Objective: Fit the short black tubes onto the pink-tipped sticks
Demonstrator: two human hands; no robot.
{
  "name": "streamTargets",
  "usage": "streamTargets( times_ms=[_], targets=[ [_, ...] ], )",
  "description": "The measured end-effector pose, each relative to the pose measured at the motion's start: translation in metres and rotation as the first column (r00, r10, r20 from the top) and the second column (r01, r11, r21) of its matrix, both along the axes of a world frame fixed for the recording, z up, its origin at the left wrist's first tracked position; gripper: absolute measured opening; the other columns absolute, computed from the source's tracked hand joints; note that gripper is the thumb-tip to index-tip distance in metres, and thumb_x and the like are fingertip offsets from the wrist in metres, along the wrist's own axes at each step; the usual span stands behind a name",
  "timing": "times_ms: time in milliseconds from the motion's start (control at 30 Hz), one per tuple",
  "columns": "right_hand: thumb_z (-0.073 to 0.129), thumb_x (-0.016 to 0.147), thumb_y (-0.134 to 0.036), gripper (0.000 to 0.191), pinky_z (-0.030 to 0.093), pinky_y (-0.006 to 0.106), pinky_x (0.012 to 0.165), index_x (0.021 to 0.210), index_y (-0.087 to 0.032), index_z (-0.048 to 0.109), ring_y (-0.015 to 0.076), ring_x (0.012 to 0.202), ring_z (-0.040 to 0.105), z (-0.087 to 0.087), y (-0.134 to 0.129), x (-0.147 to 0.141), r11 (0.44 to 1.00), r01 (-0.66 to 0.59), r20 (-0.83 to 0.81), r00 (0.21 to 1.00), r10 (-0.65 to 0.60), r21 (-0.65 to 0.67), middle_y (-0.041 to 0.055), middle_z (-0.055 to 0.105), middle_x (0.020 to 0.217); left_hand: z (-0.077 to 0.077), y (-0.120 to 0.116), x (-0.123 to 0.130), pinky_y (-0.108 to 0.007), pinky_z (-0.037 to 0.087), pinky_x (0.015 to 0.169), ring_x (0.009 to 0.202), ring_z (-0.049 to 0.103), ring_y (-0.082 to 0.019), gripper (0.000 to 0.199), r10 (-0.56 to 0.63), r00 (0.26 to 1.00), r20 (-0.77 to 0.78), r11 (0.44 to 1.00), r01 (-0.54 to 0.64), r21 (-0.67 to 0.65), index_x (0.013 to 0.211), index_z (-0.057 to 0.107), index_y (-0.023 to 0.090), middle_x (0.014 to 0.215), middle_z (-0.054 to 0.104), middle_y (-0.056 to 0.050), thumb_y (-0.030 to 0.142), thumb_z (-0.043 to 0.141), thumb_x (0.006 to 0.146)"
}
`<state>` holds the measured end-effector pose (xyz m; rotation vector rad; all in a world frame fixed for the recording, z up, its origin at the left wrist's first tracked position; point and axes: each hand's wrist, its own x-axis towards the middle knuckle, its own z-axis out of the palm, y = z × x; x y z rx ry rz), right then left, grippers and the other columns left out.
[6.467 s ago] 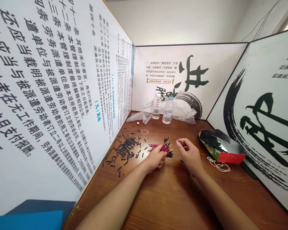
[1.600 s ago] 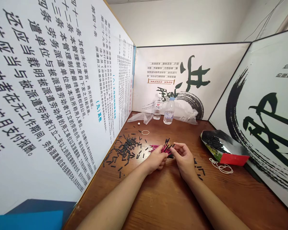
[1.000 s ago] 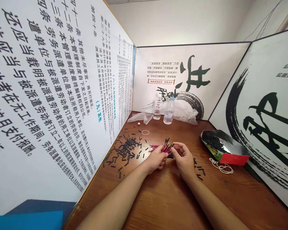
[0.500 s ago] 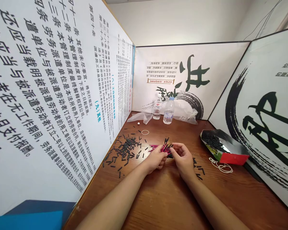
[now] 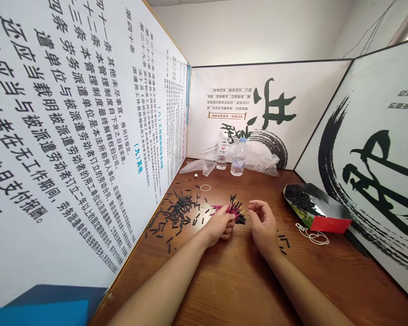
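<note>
My left hand (image 5: 221,225) is closed around a bundle of thin pink-and-black sticks (image 5: 235,206), some with gold-coloured ends, which fan up and out past the fingers. Just right of the bundle, my right hand (image 5: 262,222) is apart from it, fingers bent and a gap showing between thumb and forefinger; nothing can be made out in it. Beneath and beside the left hand, more pink sticks (image 5: 216,208) lie on the wooden table (image 5: 221,280). Short black tube-like pieces (image 5: 182,207) are heaped and scattered to the left, with a few more by my right wrist.
An opened bag (image 5: 329,222) of black pieces lies at the right, beside white looped bands (image 5: 313,234). Two plastic bottles (image 5: 238,158) and clear plastic bags (image 5: 200,167) stand or lie at the back. A white ring (image 5: 206,188) rests near the heap. Printed panels enclose the table.
My right hand has drawn back to the right, away from the stick bundle it was touching. The left hand keeps its hold in nearly the same place.
</note>
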<state>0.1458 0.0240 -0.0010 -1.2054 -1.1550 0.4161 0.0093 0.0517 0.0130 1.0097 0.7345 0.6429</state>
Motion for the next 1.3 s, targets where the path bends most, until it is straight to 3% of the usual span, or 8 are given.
streamTargets(
  times_ms=[200, 300, 400, 733, 900, 1067, 1167, 1300],
  targets=[
    [0.046, 0.08, -0.025, 0.015, 0.04, 0.028, 0.066, 0.09, -0.021, 0.057, 0.0161, 0.071, 0.054, 0.022, 0.006, 0.035, 0.993, 0.041, 0.265, 0.964, -0.01, -0.114, 0.0023, 0.06, 0.082, -0.001, 0.001, 0.0, -0.018, 0.005, 0.043, 0.039, 0.014, -0.003, 0.024, -0.01, 1.0, 0.02, 1.0, 0.01, -0.001, 0.084, 0.03, 0.024, 0.055, 0.025, 0.011, 0.029, 0.052, 0.076],
    [0.051, 0.072, -0.019, 0.012, 0.037, 0.027, 0.06, 0.078, -0.022, 0.061, 0.0157, 0.062, 0.054, 0.032, 0.007, 0.064, 0.924, 0.082, 0.585, 0.794, 0.166, -0.374, 0.0008, 0.063, 0.073, -0.001, 0.001, -0.001, -0.018, 0.005, 0.043, 0.039, 0.014, -0.003, 0.024, -0.021, 1.0, 0.022, 1.0, 0.021, 0.001, 0.086, 0.032, 0.023, 0.056, 0.025, 0.011, 0.029, 0.053, 0.076],
    [0.057, 0.065, -0.015, 0.012, 0.03, 0.025, 0.051, 0.068, -0.024, 0.064, 0.0146, 0.055, 0.053, 0.034, 0.006, 0.08, 0.816, 0.107, 0.676, 0.625, 0.39, -0.569, -0.0006, 0.064, 0.065, -0.001, 0.001, -0.002, -0.018, 0.005, 0.042, 0.039, 0.014, -0.003, 0.024, -0.029, 0.999, 0.015, 1.0, 0.029, 0.01, 0.086, 0.033, 0.023, 0.056, 0.025, 0.011, 0.029, 0.054, 0.075],
    [0.057, 0.057, -0.01, 0.013, 0.026, 0.024, 0.048, 0.056, -0.022, 0.062, 0.0139, 0.052, 0.051, 0.024, 0.002, 0.067, 0.794, 0.165, 0.751, 0.479, 0.454, -0.585, 0.0023, 0.064, 0.062, 0.001, -0.001, -0.001, -0.018, 0.005, 0.041, 0.039, 0.014, -0.003, 0.024, -0.028, 1.0, 0.012, 0.999, 0.027, 0.024, 0.085, 0.034, 0.023, 0.055, 0.024, 0.011, 0.029, 0.054, 0.073],
    [0.057, 0.065, -0.017, 0.007, 0.03, 0.025, 0.052, 0.06, -0.021, 0.053, 0.014, 0.055, 0.049, 0.031, 0.004, 0.055, 0.879, 0.041, 0.683, 0.647, 0.339, -0.475, 0.0013, 0.06, 0.061, 0.0, 0.0, -0.001, -0.018, 0.006, 0.04, 0.039, 0.014, -0.003, 0.022, -0.019, 1.0, 0.002, 1.0, 0.019, 0.024, 0.084, 0.033, 0.023, 0.055, 0.025, 0.011, 0.027, 0.053, 0.073],
    [0.06, 0.07, -0.035, 0.016, 0.037, 0.026, 0.055, 0.069, -0.021, 0.054, 0.0141, 0.057, 0.049, 0.019, 0.012, 0.026, 0.952, -0.152, 0.153, 0.968, 0.197, -0.264, -0.0009, 0.056, 0.061, -0.002, 0.001, 0.0, -0.019, 0.007, 0.04, 0.039, 0.014, -0.004, 0.022, -0.028, 1.0, 0.006, 0.999, 0.027, 0.035, 0.088, 0.036, 0.023, 0.054, 0.025, 0.011, 0.027, 0.052, 0.074],
    [0.067, 0.068, -0.043, 0.03, 0.039, 0.026, 0.056, 0.084, -0.018, 0.062, 0.0137, 0.06, 0.051, 0.004, 0.014, 0.014, 0.966, -0.195, -0.16, 0.973, 0.168, -0.169, 0.0019, 0.062, 0.072, -0.003, 0.001, 0.0, -0.018, 0.007, 0.04, 0.04, 0.014, -0.004, 0.023, -0.025, 1.0, 0.019, 0.999, 0.024, 0.039, 0.091, 0.038, 0.023, 0.055, 0.024, 0.011, 0.028, 0.053, 0.074],
    [0.069, 0.071, -0.043, 0.037, 0.042, 0.026, 0.062, 0.097, -0.018, 0.066, 0.0139, 0.068, 0.054, -0.008, 0.014, 0.009, 0.97, -0.206, -0.308, 0.938, 0.157, -0.132, 0.0029, 0.064, 0.081, -0.005, 0.002, -0.001, -0.018, 0.008, 0.04, 0.04, 0.015, -0.004, 0.024, -0.028, 0.999, 0.018, 0.999, 0.027, 0.041, 0.093, 0.039, 0.023, 0.056, 0.024, 0.011, 0.029, 0.054, 0.075]
  ],
)
